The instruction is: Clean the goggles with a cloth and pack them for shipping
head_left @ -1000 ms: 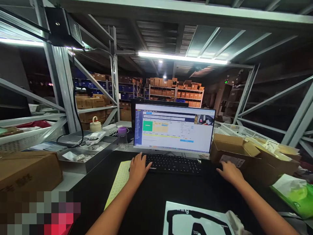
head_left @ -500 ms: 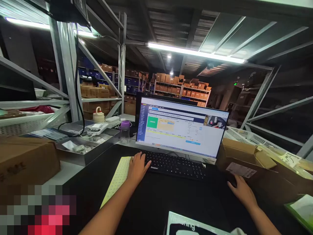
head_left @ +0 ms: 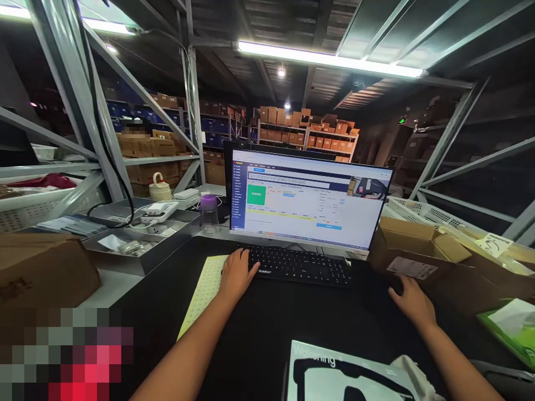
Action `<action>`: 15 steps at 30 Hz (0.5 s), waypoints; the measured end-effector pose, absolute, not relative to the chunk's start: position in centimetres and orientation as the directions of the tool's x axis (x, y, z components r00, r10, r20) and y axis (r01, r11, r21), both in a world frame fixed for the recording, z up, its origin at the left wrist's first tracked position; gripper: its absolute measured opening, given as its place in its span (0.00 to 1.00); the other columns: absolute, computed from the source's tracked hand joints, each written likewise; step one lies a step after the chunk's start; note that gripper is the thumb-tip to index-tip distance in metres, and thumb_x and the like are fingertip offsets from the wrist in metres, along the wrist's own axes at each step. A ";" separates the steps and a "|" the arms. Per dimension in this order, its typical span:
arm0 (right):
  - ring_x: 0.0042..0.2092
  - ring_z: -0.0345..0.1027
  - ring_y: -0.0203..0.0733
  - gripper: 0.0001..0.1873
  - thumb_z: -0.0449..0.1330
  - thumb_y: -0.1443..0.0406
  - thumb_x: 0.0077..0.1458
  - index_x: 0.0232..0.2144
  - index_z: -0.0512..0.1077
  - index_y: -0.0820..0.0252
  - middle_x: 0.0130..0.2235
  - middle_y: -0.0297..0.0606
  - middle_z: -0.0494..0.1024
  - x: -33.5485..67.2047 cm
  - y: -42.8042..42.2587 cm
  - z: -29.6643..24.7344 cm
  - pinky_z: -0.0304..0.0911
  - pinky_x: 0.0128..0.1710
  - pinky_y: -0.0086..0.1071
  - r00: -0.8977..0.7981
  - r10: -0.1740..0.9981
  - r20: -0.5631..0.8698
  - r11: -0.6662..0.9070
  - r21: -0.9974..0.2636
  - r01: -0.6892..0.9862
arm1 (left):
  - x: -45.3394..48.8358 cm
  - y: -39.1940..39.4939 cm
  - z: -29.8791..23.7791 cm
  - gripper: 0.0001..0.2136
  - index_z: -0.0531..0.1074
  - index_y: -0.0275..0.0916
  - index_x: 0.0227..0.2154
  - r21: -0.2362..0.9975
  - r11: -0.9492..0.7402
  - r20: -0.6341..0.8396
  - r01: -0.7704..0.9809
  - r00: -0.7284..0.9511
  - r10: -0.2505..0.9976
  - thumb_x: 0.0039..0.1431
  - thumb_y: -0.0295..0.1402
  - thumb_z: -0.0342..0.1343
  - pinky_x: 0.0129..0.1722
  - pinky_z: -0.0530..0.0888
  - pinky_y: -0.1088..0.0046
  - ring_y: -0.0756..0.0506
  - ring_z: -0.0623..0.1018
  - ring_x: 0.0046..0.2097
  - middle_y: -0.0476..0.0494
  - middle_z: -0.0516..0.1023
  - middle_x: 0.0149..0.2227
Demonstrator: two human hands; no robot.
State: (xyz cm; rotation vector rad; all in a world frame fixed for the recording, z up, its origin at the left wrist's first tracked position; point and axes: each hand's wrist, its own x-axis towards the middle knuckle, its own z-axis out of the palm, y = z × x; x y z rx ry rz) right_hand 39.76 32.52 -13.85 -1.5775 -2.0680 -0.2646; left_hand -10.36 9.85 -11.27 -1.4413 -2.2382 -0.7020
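Quick look at the desk setup from head height: left hand (head_left: pixel 237 274) sitting at the left end of a black Boston keyboard (head_left: pixel 298 265), fingers loose against the keys, grip released, nothing held. Keyboard lying flat on a black worktop (head_left: pixel 259 334), right in front of a bright monitor (head_left: pixel 307 197) showing some web page with a green block. Right hand (head_left: pixel 412 301) out to the side on the dark worktop, fingers a bit curled and just beside an open cardboard box (head_left: pixel 418 250) with a white label (head_left: pixel 412 268) on it; grip impossible to call from here, too dark under the fingers to tell whether anything's in there. Under the left wrist, a yellow perforated sheet (head_left: pixel 204 295), partly tucked beside the keyboard. Near the bottom edge, a white printed booklet (head_left: pixel 343 373) with bold black graphics, and off to the right a green bag (head_left: pixel 512 326). Over on the left, a steel tray (head_left: pixel 142 234) holding a white power strip (head_left: pixel 156 214) and small bits, with a clear bottle with a purple cap (head_left: pixel 209 214) just beside it, plus another cardboard box (head_left: pixel 42 273) at the worktop's edge. Behind all that, steel racking (head_left: pixel 305 131) loaded with brown cartons under a long fluorescent light (head_left: pixel 330 58), and a blurred patch in the bottom-left corner hiding whatever's there
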 end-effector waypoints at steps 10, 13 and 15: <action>0.54 0.71 0.55 0.26 0.49 0.54 0.59 0.52 0.71 0.62 0.53 0.51 0.74 39.7 32.3 -13.7 0.68 0.52 0.42 -0.221 0.843 0.490 0.316 -0.119 0.941 | -10.0 9.7 -11.1 0.21 0.68 0.32 0.54 0.233 0.340 0.552 0.911 -0.412 0.725 0.65 0.41 0.54 0.59 0.67 0.53 0.37 0.70 0.59 0.33 0.71 0.57; 0.51 0.72 0.55 0.27 0.48 0.53 0.59 0.53 0.71 0.61 0.53 0.51 0.73 39.8 32.4 -13.8 0.69 0.49 0.43 -0.216 0.849 0.483 0.306 -0.116 0.945 | -10.0 9.7 -11.0 0.20 0.68 0.34 0.53 0.238 0.336 0.546 0.911 -0.412 0.730 0.65 0.42 0.54 0.58 0.68 0.52 0.38 0.70 0.59 0.34 0.70 0.58; 0.50 0.73 0.54 0.27 0.47 0.53 0.59 0.53 0.72 0.59 0.53 0.49 0.73 39.8 32.4 -13.9 0.69 0.47 0.43 -0.217 0.848 0.484 0.307 -0.113 0.945 | -10.0 9.7 -11.0 0.19 0.69 0.34 0.53 0.243 0.333 0.543 0.911 -0.412 0.731 0.65 0.42 0.54 0.58 0.68 0.52 0.38 0.70 0.59 0.35 0.70 0.58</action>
